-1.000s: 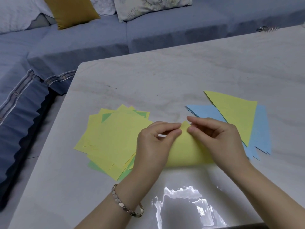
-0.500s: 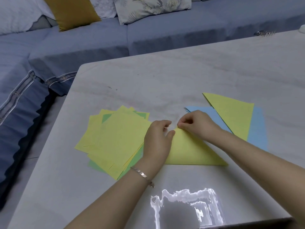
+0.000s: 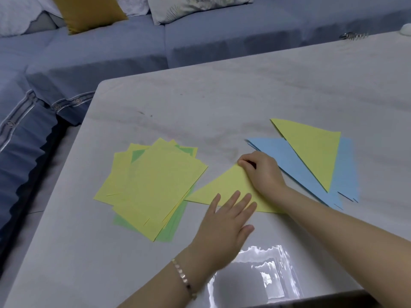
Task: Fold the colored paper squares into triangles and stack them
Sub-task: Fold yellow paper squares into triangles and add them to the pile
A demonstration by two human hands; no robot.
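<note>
A yellow paper folded into a triangle (image 3: 224, 187) lies flat on the white table (image 3: 200, 103). My right hand (image 3: 262, 172) pinches and presses its top corner, fingers curled. My left hand (image 3: 224, 227) rests flat along its lower folded edge, fingers spread. To the left is a loose pile of yellow and green paper squares (image 3: 151, 187). On the right, a stack of folded blue triangles (image 3: 289, 161) carries one yellow triangle (image 3: 311, 150) on top.
A blue sofa (image 3: 111, 54) with a mustard cushion (image 3: 89, 12) and a patterned cushion (image 3: 189, 7) runs behind and to the left of the table. A small metal object (image 3: 352, 36) lies at the far right edge. Glare shows on the near tabletop.
The yellow sheet went from loosely bent over to a flat triangle. My left hand slid from the top corner down to the lower edge and opened flat. My right hand stayed at the corner.
</note>
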